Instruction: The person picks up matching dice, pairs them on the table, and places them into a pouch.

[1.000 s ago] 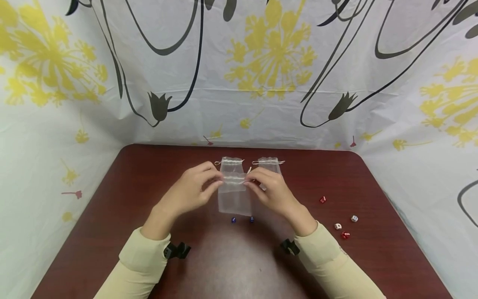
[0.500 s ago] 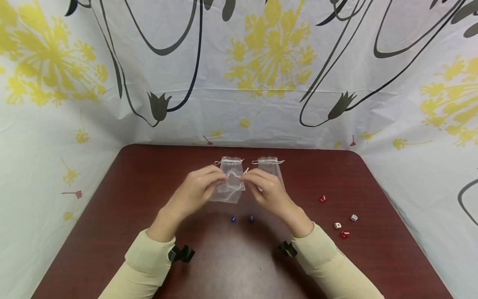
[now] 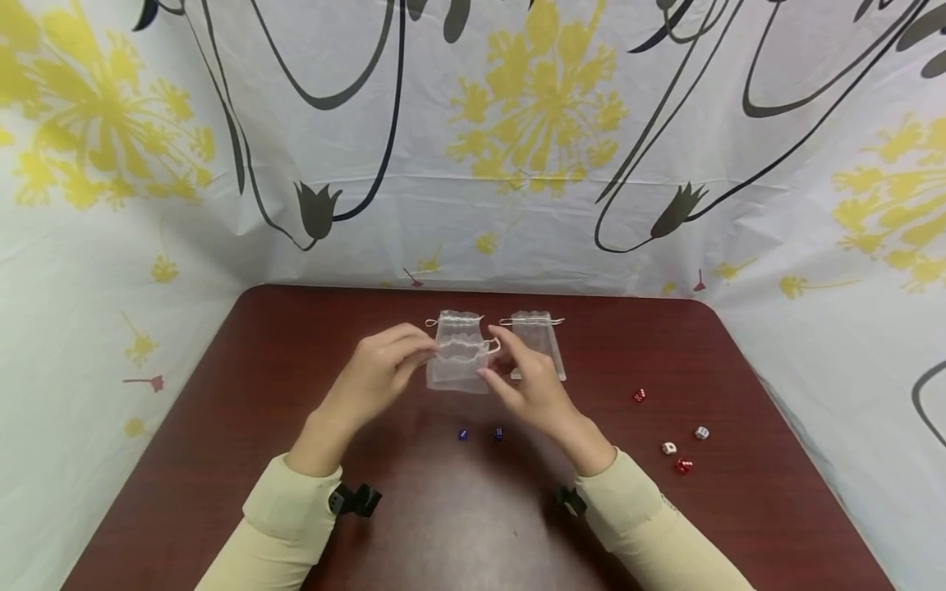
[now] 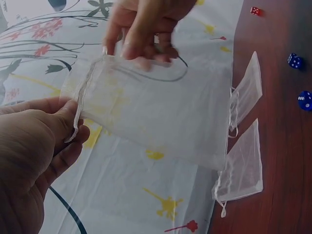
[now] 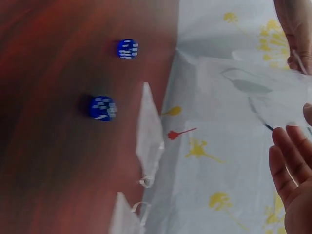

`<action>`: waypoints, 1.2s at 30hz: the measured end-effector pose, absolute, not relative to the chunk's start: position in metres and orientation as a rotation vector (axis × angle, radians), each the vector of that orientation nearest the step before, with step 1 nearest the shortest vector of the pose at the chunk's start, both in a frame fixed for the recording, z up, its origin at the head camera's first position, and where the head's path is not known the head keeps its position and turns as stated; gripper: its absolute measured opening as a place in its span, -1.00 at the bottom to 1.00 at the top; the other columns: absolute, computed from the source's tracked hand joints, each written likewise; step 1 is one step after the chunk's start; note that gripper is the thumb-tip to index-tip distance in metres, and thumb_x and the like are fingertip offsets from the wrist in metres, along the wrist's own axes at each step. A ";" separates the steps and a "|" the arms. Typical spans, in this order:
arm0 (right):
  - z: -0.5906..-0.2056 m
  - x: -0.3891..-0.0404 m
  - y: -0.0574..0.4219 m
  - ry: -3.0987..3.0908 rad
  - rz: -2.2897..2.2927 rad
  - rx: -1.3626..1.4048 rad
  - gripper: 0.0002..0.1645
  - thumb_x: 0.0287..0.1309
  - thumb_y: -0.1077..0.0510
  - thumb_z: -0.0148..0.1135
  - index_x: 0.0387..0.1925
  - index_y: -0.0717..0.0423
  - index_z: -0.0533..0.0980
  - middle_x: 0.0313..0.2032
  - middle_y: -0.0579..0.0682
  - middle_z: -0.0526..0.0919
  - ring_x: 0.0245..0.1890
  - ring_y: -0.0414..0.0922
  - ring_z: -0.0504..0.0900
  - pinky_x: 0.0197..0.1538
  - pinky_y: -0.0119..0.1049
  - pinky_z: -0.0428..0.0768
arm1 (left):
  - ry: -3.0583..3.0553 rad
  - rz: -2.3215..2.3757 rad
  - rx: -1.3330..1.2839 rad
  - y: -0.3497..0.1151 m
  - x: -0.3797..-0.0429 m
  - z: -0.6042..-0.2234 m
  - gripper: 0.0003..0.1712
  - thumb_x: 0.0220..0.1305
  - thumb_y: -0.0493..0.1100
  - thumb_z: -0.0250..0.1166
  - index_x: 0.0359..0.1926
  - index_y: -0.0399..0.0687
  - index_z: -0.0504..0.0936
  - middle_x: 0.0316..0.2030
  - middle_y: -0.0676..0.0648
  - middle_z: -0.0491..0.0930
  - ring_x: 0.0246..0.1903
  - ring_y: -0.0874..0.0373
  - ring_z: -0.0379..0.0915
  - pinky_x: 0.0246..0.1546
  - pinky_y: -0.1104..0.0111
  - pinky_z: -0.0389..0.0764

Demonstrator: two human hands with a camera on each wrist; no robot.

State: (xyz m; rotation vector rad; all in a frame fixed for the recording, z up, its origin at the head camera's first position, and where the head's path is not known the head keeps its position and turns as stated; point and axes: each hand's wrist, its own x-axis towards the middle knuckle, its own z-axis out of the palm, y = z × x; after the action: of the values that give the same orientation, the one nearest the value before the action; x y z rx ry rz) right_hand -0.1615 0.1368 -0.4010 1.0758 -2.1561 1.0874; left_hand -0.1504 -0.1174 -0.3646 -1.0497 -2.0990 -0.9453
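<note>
My left hand point(image 3: 373, 373) pinches one end of a sheer white drawstring pouch point(image 3: 456, 379) at its corded mouth. In the left wrist view the pouch point(image 4: 156, 112) hangs spread above the table, its cord point(image 4: 82, 105) running beside my left thumb. My right hand point(image 3: 535, 386) is at the other end of the mouth, thumb and index finger parted around a loop of cord point(image 3: 493, 345). The right wrist view shows its fingers point(image 5: 292, 156) loosely extended near the thin fabric. Two blue dice point(image 3: 462, 435) lie on the table in front of the pouch.
Two more sheer pouches lie toward the back of the dark red table point(image 3: 310, 328): one partly behind the held pouch, another pouch point(image 3: 535, 332) to its right. Red dice point(image 3: 639, 396) and white dice point(image 3: 668, 448) lie at the right. A patterned cloth point(image 3: 473, 238) rises behind the table.
The held pouch first hung between both hands, then swung and turned. Now my right thumb and finger have spread apart at its end, while my left hand still pinches it.
</note>
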 end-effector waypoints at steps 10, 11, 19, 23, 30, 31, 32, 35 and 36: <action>-0.432 -0.162 0.140 -2.542 1.136 0.933 -0.70 0.17 0.20 0.48 -0.10 0.26 0.63 -0.38 -0.04 0.70 -0.39 -0.20 0.68 -0.31 -0.30 0.70 | -2.133 -0.964 -1.004 -0.123 -0.152 -0.366 -0.82 0.13 -0.45 0.46 -0.21 -0.23 0.76 -0.29 -0.04 0.72 -0.29 0.16 0.64 -0.25 0.33 0.69; -0.434 -0.162 0.140 -2.562 1.119 0.938 -0.76 0.17 0.19 0.48 -0.18 0.24 0.63 -0.40 -0.04 0.70 -0.40 -0.20 0.67 -0.31 -0.29 0.70 | -2.135 -0.964 -1.005 -0.124 -0.152 -0.366 -0.82 0.14 -0.45 0.45 -0.21 -0.23 0.76 -0.29 -0.04 0.72 -0.29 0.16 0.64 -0.25 0.33 0.69; -0.445 -0.160 0.136 -2.681 0.908 1.035 -0.75 0.14 0.05 0.51 -0.42 0.08 0.60 -0.50 -0.15 0.64 -0.49 -0.18 0.61 -0.35 -0.33 0.57 | -2.142 -0.966 -0.999 -0.125 -0.153 -0.366 -0.82 0.15 -0.44 0.45 -0.20 -0.24 0.75 -0.29 -0.05 0.73 -0.28 0.15 0.66 -0.23 0.30 0.71; -0.450 -0.159 0.134 -2.751 0.828 1.042 -0.74 0.14 -0.01 0.51 -0.38 0.06 0.63 -0.54 -0.16 0.58 -0.53 -0.23 0.46 -0.39 -0.33 0.44 | -2.137 -0.969 -0.991 -0.127 -0.154 -0.365 -0.82 0.14 -0.45 0.45 -0.20 -0.24 0.76 -0.29 -0.05 0.73 -0.28 0.13 0.67 -0.22 0.30 0.71; -0.459 -0.156 0.133 -2.860 0.812 1.078 -0.83 0.17 -0.01 0.49 -0.37 -0.05 0.66 -0.52 -0.29 0.59 -0.51 -0.30 0.51 -0.39 -0.37 0.50 | -2.162 -0.992 -0.943 -0.134 -0.157 -0.360 -0.80 0.11 -0.46 0.48 -0.22 -0.22 0.77 -0.30 -0.04 0.74 -0.29 0.15 0.67 -0.23 0.29 0.72; -0.460 -0.155 0.133 -2.871 0.817 1.082 -0.83 0.17 -0.02 0.48 -0.33 -0.04 0.68 -0.50 -0.30 0.61 -0.50 -0.31 0.53 -0.37 -0.37 0.52 | -2.168 -0.999 -0.938 -0.135 -0.157 -0.360 -0.80 0.11 -0.46 0.48 -0.22 -0.22 0.77 -0.30 -0.04 0.74 -0.30 0.15 0.67 -0.24 0.29 0.72; -0.460 -0.155 0.133 -2.881 0.817 1.084 -0.82 0.18 -0.02 0.48 -0.31 -0.04 0.69 -0.49 -0.30 0.62 -0.49 -0.32 0.53 -0.36 -0.37 0.52 | -2.174 -1.006 -0.935 -0.136 -0.158 -0.359 -0.80 0.11 -0.46 0.48 -0.22 -0.22 0.77 -0.30 -0.03 0.74 -0.30 0.16 0.66 -0.25 0.29 0.72; -0.460 -0.154 0.133 -2.900 0.816 1.092 -0.77 0.19 -0.05 0.47 -0.24 -0.01 0.70 -0.43 -0.28 0.67 -0.43 -0.33 0.57 -0.30 -0.36 0.56 | -2.187 -1.020 -0.932 -0.138 -0.162 -0.358 -0.81 0.12 -0.45 0.47 -0.22 -0.22 0.77 -0.30 -0.03 0.74 -0.32 0.16 0.66 -0.27 0.29 0.72; -0.460 -0.153 0.133 -2.899 0.815 1.098 -0.76 0.19 -0.05 0.47 -0.23 0.00 0.70 -0.41 -0.26 0.68 -0.41 -0.31 0.59 -0.28 -0.35 0.57 | -2.186 -1.023 -0.934 -0.139 -0.163 -0.358 -0.82 0.13 -0.46 0.47 -0.23 -0.23 0.77 -0.31 -0.04 0.74 -0.32 0.16 0.66 -0.28 0.29 0.72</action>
State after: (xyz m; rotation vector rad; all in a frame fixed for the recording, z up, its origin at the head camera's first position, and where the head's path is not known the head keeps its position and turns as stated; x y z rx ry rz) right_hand -0.1535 0.1325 -0.4596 1.0985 -2.8990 0.8153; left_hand -0.1634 -0.1386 -0.3584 -0.9340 -2.1858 -1.0233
